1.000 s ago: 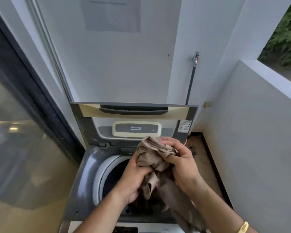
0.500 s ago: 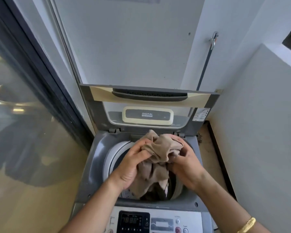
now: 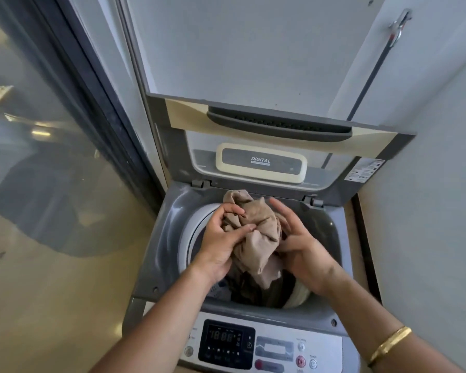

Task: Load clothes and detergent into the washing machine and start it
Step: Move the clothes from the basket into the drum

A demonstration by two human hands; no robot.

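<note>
The left hand (image 3: pixel 221 243) pinches the bunched cloth (image 3: pixel 256 238) over the open drum (image 3: pixel 197 232), while the right hand (image 3: pixel 301 249), fingers spread, cups its side, likely to push it down.

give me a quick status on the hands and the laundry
Left hand gripping the beige cloth, right hand open against it. Cloth bunched over the open drum, dark clothes already inside. Lid up, nothing blocking.
</note>
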